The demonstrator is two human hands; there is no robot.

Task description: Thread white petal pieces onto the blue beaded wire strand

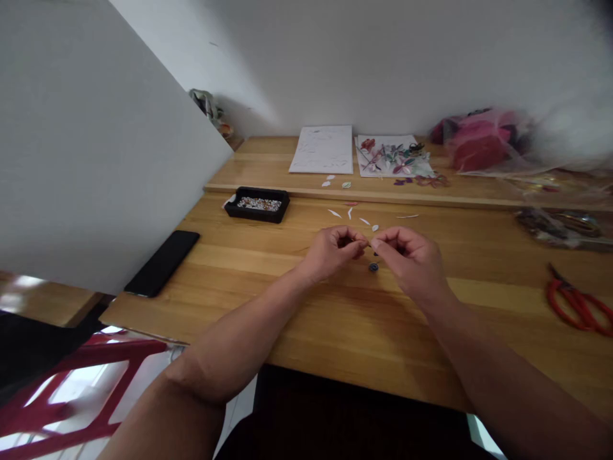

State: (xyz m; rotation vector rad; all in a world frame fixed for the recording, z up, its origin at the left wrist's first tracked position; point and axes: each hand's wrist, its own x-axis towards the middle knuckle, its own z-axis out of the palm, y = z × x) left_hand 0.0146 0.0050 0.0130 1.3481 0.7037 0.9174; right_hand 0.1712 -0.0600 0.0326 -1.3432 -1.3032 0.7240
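My left hand (338, 252) and my right hand (407, 255) meet just above the wooden table, fingertips pinched close together. Between them is something thin and dark, too small to name. A small dark round piece (373, 267) lies on the table just below the fingertips. Beyond my hands are several small white leaf-shaped pieces, among them a rounded one (375, 227) and a narrow one (334, 213). A thin pale strip (407, 216) rests farther right, and a small red piece (351, 204) lies near the raised shelf.
A black tray of beads (258, 204) stands left, with a black phone (163, 263) nearer the edge. Red-handled scissors (577, 303) lie right. The shelf (263, 169) bears marked paper (323, 150), colourful flower pieces (395, 156) and a pink bundle in clear plastic (483, 140). A white panel (96, 140) bounds the left.
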